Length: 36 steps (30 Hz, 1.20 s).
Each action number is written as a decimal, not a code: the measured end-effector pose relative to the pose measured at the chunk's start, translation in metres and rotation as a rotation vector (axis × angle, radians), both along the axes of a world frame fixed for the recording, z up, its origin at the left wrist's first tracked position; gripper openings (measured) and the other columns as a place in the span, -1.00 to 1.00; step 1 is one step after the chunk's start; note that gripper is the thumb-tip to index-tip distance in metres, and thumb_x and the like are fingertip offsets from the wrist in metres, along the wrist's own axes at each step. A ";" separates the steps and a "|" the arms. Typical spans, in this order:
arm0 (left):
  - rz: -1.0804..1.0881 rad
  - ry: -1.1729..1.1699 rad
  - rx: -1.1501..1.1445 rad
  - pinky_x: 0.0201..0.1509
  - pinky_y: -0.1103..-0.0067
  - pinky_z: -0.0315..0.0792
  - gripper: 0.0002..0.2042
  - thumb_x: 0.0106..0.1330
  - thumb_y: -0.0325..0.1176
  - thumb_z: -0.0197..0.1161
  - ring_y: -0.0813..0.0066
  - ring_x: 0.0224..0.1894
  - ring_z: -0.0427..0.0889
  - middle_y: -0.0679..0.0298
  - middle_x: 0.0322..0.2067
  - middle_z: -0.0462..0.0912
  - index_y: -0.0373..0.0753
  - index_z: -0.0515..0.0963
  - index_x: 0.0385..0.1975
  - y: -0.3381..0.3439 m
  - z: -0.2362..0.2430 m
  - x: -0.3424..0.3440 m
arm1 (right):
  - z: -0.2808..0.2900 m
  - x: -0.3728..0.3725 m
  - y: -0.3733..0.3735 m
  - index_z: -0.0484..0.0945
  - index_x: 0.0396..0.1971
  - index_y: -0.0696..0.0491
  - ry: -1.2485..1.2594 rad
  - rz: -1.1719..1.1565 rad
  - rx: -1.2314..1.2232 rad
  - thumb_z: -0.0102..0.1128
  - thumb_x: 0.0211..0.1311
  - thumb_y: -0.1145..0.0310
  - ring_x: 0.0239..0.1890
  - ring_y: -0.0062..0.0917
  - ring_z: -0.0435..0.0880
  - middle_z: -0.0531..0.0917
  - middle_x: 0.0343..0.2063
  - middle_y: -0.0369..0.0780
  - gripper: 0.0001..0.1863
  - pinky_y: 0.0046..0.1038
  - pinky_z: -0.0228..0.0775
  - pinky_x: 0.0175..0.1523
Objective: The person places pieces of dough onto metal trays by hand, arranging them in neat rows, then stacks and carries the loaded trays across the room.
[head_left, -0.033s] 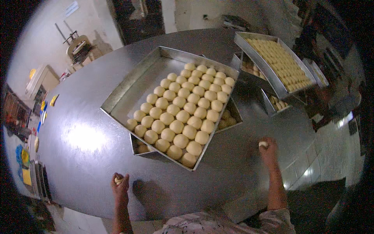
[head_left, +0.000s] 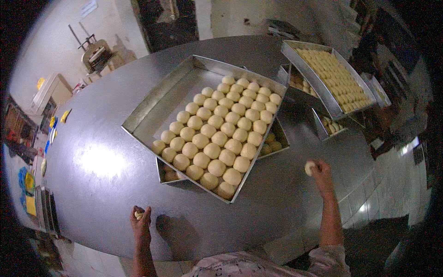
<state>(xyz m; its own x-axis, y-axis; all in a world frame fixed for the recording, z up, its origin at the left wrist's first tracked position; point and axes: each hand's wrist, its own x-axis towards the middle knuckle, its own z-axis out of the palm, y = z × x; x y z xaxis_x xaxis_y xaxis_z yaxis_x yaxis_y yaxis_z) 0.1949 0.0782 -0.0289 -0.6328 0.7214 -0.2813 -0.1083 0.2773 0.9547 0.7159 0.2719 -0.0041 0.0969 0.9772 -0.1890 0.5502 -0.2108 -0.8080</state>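
Closed fingers of my left hand [head_left: 140, 223] hold a small pale dough ball [head_left: 139, 215], partly covered, above the near left of the metal table. At the right, my right hand [head_left: 321, 175] grips another dough ball [head_left: 309, 168], which shows at the fingertips. Between my hands and farther off, a large metal tray [head_left: 159, 95] lies askew on top of another tray [head_left: 164, 177]. Rows of round dough balls [head_left: 214, 121] fill most of the upper tray, while its far left part shows bare metal.
The table [head_left: 106, 198] has a rounded edge and a glossy top. Back right, a tilted tray [head_left: 339, 110] full of dough balls rests over other trays, with a smaller tray corner [head_left: 328, 125] below. Small yellow and blue items [head_left: 52, 124] line the left edge.
The dough ball in my right hand now sticks out farther from the fingers, and that hand has turned slightly. My left hand still holds its dough. The whole view has shifted a little.
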 end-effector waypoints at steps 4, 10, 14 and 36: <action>0.016 -0.099 0.096 -0.40 0.69 0.26 -0.80 0.10 -0.51 0.21 0.66 -0.44 0.33 0.41 -0.47 0.36 -0.15 0.31 -0.39 -0.021 0.013 0.014 | 0.111 -0.145 0.083 0.37 -0.02 0.14 0.652 0.086 0.606 0.03 0.10 0.36 0.10 -0.46 0.33 0.44 -0.03 -0.20 -0.59 -0.42 0.22 0.10; -0.029 -0.127 0.042 -0.44 0.69 0.22 -0.77 0.09 -0.58 0.19 0.71 -0.46 0.26 0.43 -0.50 0.30 -0.13 0.26 -0.48 -0.031 -0.018 0.041 | 0.118 -0.274 0.239 0.41 -0.11 0.14 0.160 0.113 1.010 0.18 0.04 0.28 -0.03 -0.38 0.44 0.51 -0.15 -0.12 -0.59 -0.41 0.28 0.05; -0.079 -0.054 -0.025 -0.43 0.67 0.28 -0.85 0.15 -0.51 0.16 0.62 -0.41 0.35 0.36 -0.44 0.36 -0.18 0.31 -0.38 -0.050 0.002 0.023 | 0.074 -0.298 0.218 0.45 -0.18 0.16 -0.083 0.451 0.819 0.16 0.08 0.28 -0.22 -0.37 0.57 0.58 -0.26 -0.13 -0.66 -0.40 0.38 -0.08; -0.471 0.436 0.068 -0.01 0.42 0.30 -0.82 0.20 -0.42 0.08 0.29 -0.13 0.45 0.13 -0.24 0.50 -0.30 0.44 -0.23 -0.078 -0.022 -0.028 | -0.051 -0.225 -0.098 0.36 -0.12 0.08 -0.701 0.104 0.671 0.21 -0.05 0.32 -0.13 -0.13 0.37 0.43 -0.20 -0.07 -0.56 -0.14 0.10 0.04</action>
<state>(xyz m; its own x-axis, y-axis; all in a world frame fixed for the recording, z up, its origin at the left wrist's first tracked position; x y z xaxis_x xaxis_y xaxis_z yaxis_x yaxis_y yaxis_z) 0.1671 -0.0002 -0.0513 -0.2904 0.9568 -0.0143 0.4117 0.1384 0.9007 0.4913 0.1735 -0.0548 -0.1175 0.8710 0.4771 0.9418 0.2501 -0.2246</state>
